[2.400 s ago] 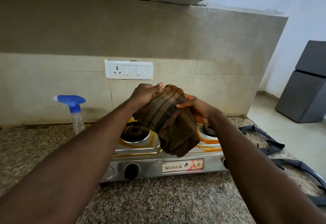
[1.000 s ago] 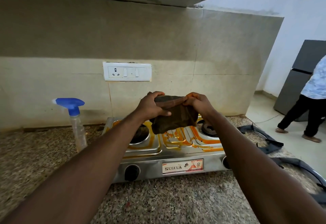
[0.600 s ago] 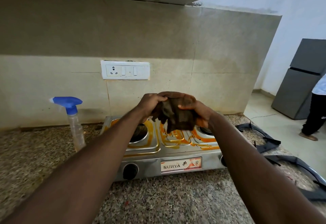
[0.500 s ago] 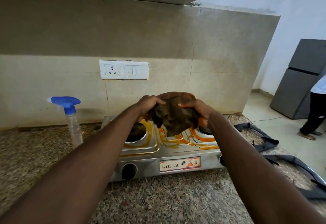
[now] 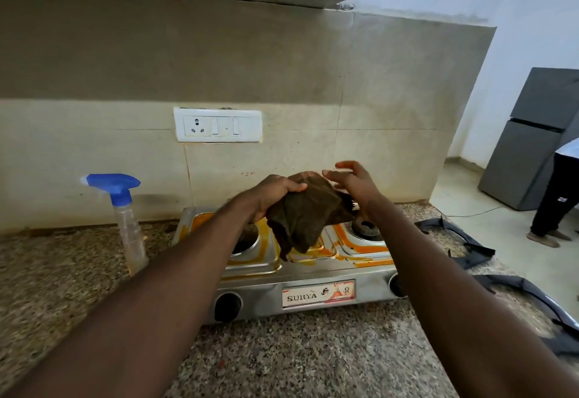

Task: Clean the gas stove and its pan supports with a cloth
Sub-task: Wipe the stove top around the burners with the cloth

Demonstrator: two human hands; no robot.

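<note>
A steel two-burner gas stove (image 5: 313, 297) smeared with orange stains sits on the granite counter, its burners bare. Above its middle hangs a bunched dark brown cloth (image 5: 305, 212). My left hand (image 5: 272, 192) grips the cloth's upper left part. My right hand (image 5: 354, 183) is at the cloth's right side with fingers spread; whether it still holds the cloth I cannot tell. Two black pan supports lie on the counter right of the stove, one farther back (image 5: 460, 241) and one nearer (image 5: 532, 300).
A clear spray bottle (image 5: 127, 225) with a blue trigger head stands left of the stove. A white socket panel (image 5: 218, 125) is on the wall. A person's legs (image 5: 554, 203) and a grey fridge (image 5: 532, 137) are at the right, beyond the counter's end.
The cloth has gone from a spread, folded shape to a crumpled bunch. My right hand's fingers have opened and lifted off its top, while my left hand keeps its grip.
</note>
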